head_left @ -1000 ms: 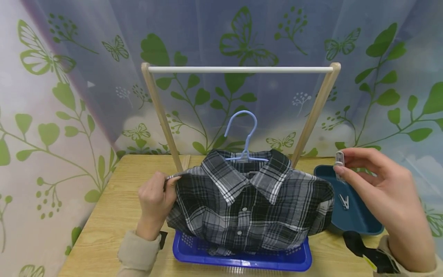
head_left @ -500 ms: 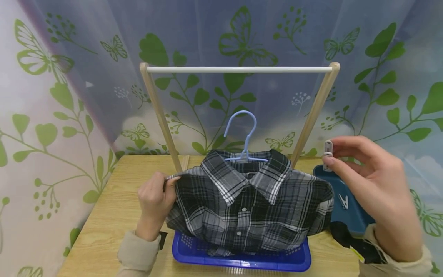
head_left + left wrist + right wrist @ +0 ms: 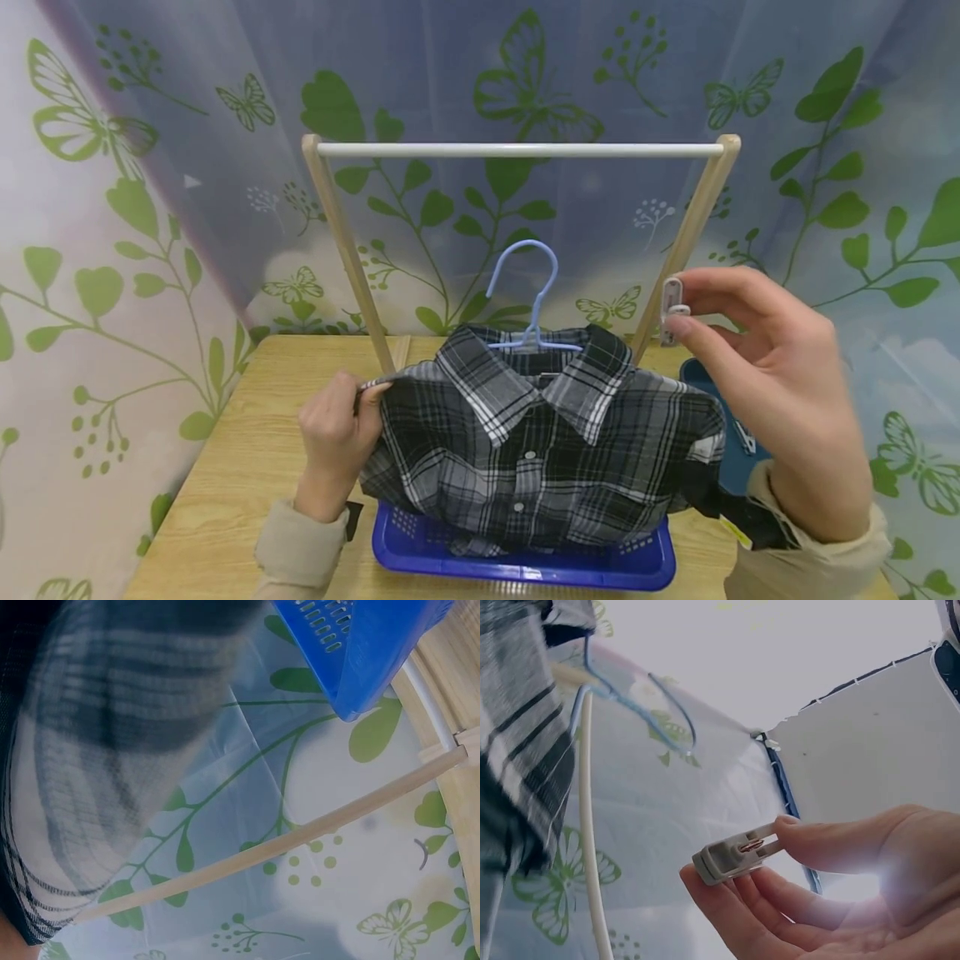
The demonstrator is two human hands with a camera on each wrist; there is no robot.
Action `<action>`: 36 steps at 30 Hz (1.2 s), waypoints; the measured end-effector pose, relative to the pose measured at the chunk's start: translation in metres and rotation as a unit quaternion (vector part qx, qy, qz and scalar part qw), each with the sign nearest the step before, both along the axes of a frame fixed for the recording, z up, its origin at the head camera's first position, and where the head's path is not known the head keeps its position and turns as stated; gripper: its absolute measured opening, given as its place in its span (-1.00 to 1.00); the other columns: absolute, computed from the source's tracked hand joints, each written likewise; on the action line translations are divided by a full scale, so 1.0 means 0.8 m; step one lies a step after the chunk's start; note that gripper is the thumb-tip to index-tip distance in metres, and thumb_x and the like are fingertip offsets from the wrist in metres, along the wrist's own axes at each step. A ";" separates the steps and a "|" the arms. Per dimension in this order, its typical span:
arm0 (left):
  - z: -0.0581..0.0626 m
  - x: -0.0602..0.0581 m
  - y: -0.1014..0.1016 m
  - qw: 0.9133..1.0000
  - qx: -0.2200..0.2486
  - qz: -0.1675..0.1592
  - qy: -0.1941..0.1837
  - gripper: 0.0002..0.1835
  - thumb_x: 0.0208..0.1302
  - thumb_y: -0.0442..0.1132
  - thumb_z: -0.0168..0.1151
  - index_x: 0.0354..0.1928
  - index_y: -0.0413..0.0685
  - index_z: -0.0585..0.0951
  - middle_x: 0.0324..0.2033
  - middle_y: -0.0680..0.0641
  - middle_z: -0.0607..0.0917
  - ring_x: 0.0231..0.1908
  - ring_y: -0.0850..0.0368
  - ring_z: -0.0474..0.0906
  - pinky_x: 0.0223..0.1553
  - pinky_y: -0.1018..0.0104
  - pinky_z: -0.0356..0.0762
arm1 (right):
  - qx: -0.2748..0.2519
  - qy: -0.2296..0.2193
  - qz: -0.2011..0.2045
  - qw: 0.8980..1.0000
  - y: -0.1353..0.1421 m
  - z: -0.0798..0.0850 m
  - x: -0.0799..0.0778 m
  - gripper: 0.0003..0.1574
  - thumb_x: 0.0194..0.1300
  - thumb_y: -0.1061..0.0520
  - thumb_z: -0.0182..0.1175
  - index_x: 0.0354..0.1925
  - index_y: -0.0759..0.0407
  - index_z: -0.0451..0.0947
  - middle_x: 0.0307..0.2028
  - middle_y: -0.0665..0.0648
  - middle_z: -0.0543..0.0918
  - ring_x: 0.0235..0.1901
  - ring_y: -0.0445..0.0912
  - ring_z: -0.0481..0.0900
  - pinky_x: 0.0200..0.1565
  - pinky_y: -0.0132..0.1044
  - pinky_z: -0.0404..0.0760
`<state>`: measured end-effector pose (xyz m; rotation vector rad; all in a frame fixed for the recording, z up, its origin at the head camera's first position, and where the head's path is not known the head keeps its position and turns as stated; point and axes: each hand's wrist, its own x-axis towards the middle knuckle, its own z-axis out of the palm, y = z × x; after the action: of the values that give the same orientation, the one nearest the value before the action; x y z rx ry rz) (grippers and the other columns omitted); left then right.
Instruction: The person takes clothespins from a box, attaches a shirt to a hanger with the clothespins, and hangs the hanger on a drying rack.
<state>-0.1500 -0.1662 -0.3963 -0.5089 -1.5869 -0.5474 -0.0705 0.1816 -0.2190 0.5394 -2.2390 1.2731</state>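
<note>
A black, grey and white plaid shirt (image 3: 465,450) hangs on a light blue hanger (image 3: 536,308), whose hook rises out of the collar. My left hand (image 3: 337,425) pinches the shirt's left-side shoulder between thumb and fingers. In my right hand (image 3: 772,367) a grey plastic clothespin (image 3: 671,312) is held between thumb and fingertips, above the shirt's right-side shoulder and apart from it. The right wrist view shows the clothespin (image 3: 731,855) close up, with its copper-coloured spring. The plaid cloth (image 3: 120,750) fills the left part of the left wrist view.
Behind the shirt stands a wooden rack with a white rod (image 3: 517,150). Below the shirt is a blue perforated basket (image 3: 525,569) on the wooden table (image 3: 247,433). A teal tray (image 3: 738,475) with another clothespin (image 3: 745,437) sits at right, partly behind my right arm.
My right hand has moved left and up with the clothespin, from over the teal tray toward the shirt's right-side shoulder. The left hand, shirt and hanger have stayed in place.
</note>
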 end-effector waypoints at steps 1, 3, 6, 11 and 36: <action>0.000 0.000 0.000 1.000 0.001 0.000 0.000 -0.44 0.52 0.03 0.04 -0.61 -0.20 0.35 -0.79 0.00 0.23 -0.83 0.22 0.02 -0.84 0.33 -0.04 | -0.013 0.001 0.017 1.000 -0.002 0.001 -0.001 -0.54 0.28 0.49 0.22 0.14 0.30 0.54 -0.01 0.15 0.60 -0.04 -0.10 0.58 -0.16 -0.50 0.57; 0.000 0.000 0.000 1.000 0.004 -0.001 -0.001 -0.45 0.52 0.03 0.04 -0.61 -0.20 0.35 -0.79 0.00 0.23 -0.83 0.22 0.02 -0.84 0.32 -0.03 | -0.043 0.003 0.052 0.998 -0.007 0.002 -0.003 -0.54 0.27 0.52 0.21 0.13 0.34 0.53 -0.02 0.19 0.58 -0.03 -0.06 0.57 -0.15 -0.47 0.58; 0.000 0.001 0.000 1.000 0.008 -0.001 -0.002 -0.44 0.51 0.03 0.05 -0.61 -0.20 0.36 -0.78 0.00 0.25 -0.83 0.20 0.04 -0.84 0.30 -0.01 | -0.078 0.011 0.098 0.992 -0.014 0.003 -0.006 -0.54 0.24 0.56 0.20 0.11 0.39 0.52 -0.04 0.22 0.57 -0.03 -0.04 0.56 -0.13 -0.45 0.60; 0.000 0.001 0.000 1.000 0.011 -0.001 -0.004 -0.45 0.51 0.03 0.06 -0.61 -0.20 0.36 -0.78 -0.01 0.25 -0.83 0.20 0.05 -0.84 0.30 0.00 | -0.116 0.028 0.144 0.982 -0.028 0.004 -0.011 -0.55 0.19 0.60 0.22 0.06 0.45 0.54 -0.08 0.26 0.60 -0.07 -0.01 0.60 -0.10 -0.40 0.61; -0.001 0.002 0.002 1.000 0.018 0.009 -0.008 -0.44 0.48 0.06 0.08 -0.63 -0.18 0.36 -0.79 0.00 0.23 -0.83 0.19 0.05 -0.83 0.27 0.00 | -0.129 0.004 0.217 0.968 -0.121 0.007 -0.018 -0.57 0.17 0.55 0.29 0.02 0.42 0.52 -0.11 0.22 0.65 -0.13 0.04 0.66 -0.12 -0.11 0.67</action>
<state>-0.1487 -0.1645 -0.3973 -0.4643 -1.5923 -0.5671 -0.0849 0.0851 -0.2130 0.9656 -1.9662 1.7412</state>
